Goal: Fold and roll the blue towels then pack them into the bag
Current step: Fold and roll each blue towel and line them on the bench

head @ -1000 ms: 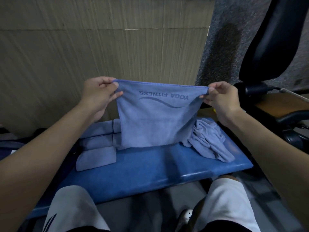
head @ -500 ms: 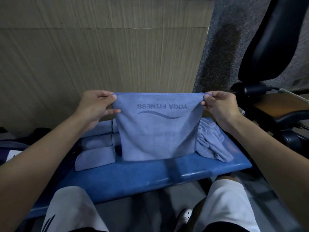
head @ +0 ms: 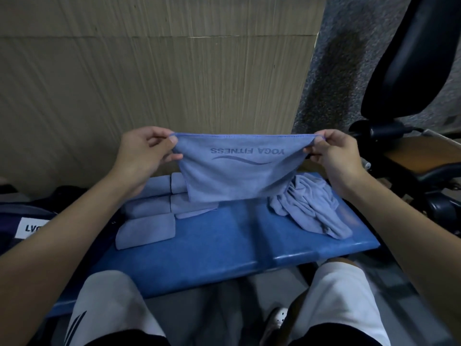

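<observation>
The left hand (head: 144,156) pinches the upper left corner of a soft, pale blue microfibre towel (head: 239,181). Its thumb and forefinger are closed on the stitched hem and the other fingers are curled beneath. The right hand (head: 334,158) grips the opposite upper corner the same way, thumb pressed to bent fingers. Between them the top hem is drawn nearly straight, and the cloth hangs in a slack sheet that narrows toward its lower edge. Darker print reading "YOGA FITNESS" over a wavy line shows upside down near the hem.

The towel hangs above the far side of a glossy blue padded vinyl bench (head: 224,253). I cannot tell whether its lower edge touches the pad. It hides part of the row of rolled pale blue towels (head: 147,208) lying at the bench's far left. The nearest of these, a plump rounded roll (head: 146,232), lies apart from the others, toward the person. To the right, partly behind the hanging cloth, a crumpled heap of the same blue towelling (head: 311,211) rests on the pad in loose folds, spilling toward the right edge.

At far left a dark fabric bag with a white printed label (head: 32,227) sits beside the bench, largely covered by the left forearm. Its opening is out of sight. A black cushioned backrest (head: 409,58) rises at upper right. Behind the bench stands a ribbed beige wall panel (head: 149,71), with a speckled grey surface to its right. The person's knees in white shorts (head: 109,303) straddle the near edge.
</observation>
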